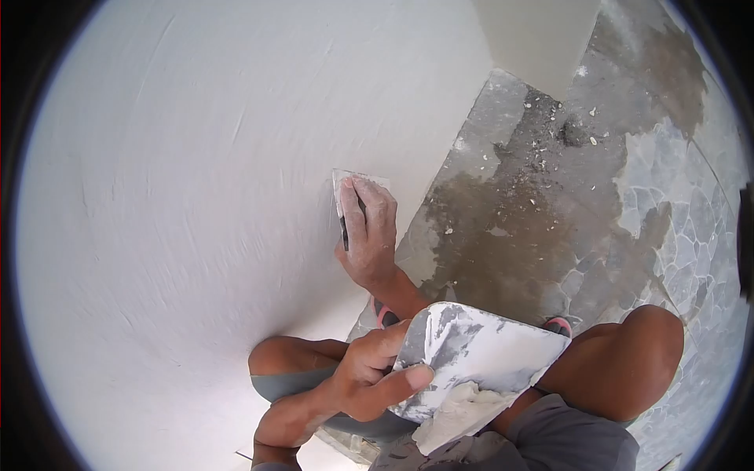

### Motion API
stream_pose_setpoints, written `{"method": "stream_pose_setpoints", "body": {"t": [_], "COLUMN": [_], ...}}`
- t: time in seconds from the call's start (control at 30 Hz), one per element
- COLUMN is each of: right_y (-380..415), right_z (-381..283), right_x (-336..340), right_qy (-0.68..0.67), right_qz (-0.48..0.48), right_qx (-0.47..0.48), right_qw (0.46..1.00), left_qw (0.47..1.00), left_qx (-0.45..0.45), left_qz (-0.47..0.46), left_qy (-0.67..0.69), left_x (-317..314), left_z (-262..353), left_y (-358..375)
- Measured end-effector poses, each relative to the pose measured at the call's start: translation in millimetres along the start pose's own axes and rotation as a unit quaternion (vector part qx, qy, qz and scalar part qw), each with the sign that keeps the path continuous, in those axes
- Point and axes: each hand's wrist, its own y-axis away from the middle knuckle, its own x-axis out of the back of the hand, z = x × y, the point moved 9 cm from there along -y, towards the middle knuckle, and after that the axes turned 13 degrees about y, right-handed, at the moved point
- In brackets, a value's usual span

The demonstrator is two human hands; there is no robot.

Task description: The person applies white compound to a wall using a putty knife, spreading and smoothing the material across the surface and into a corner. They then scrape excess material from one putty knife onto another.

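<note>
My left hand (375, 375) grips a flat, rounded-corner hawk (471, 334) by its left edge, thumb on top and the other fingers mostly hidden beneath. White putty is smeared over the hawk, and a thick lump of putty (463, 410) sits along its lower edge. Farther up, my right hand (371, 228), dusted white, is closed around a putty knife (342, 196). Its blade lies against the white wall (204, 196), mostly covered by my fingers. Part of the right forearm passes behind the hawk.
Right of the wall lies a grey floor (534, 259) with wet brown patches and scattered white crumbs. Stone-patterned flooring (691, 228) shows at far right. A second wall face (538, 43) meets the corner at the top. My bent knees (628, 361) flank the hawk.
</note>
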Motion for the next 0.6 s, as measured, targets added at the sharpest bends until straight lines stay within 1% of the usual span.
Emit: {"method": "stream_pose_setpoints", "body": {"t": [0.07, 0.1, 0.17, 0.2, 0.27, 0.33, 0.4, 0.43, 0.5, 0.6], "right_y": [-15, -16, -16, -14, -4, -1, -11, -14, -13, -2], "right_z": [17, 19, 19, 17, 0, -9, 6, 10, 12, -9], "right_x": [0, 2, 3, 3, 3, 0, -3, -2, -2, -2], "right_qy": [0.029, 0.021, 0.001, -0.010, -0.019, -0.019, 0.009, 0.021, 0.012, 0.008], "right_qz": [0.001, 0.005, 0.006, -0.012, -0.005, 0.015, 0.026, 0.025, 0.015, -0.003], "right_qx": [0.028, 0.025, 0.028, -0.004, -0.012, -0.012, 0.011, 0.023, 0.015, -0.002], "right_qw": [0.999, 0.999, 1.000, 1.000, 1.000, 1.000, 1.000, 0.999, 1.000, 1.000], "left_qw": [1.000, 0.999, 0.999, 0.997, 0.998, 0.998, 0.998, 0.999, 0.999, 0.995], "left_qx": [0.005, 0.007, -0.029, -0.045, -0.050, -0.049, -0.044, -0.035, -0.023, -0.068], "left_qz": [0.026, 0.035, -0.002, -0.017, -0.015, -0.015, -0.005, 0.004, 0.019, -0.068], "left_qy": [-0.008, -0.013, -0.043, -0.055, -0.037, -0.036, -0.037, -0.034, -0.031, -0.032], "left_x": [7, 10, 4, 0, -1, -2, 2, 5, 9, -1], "left_z": [-3, -3, 5, 7, 9, 12, 9, 5, 3, 11], "left_y": [3, 3, 2, 5, 8, 8, 10, 12, 15, 15]}}
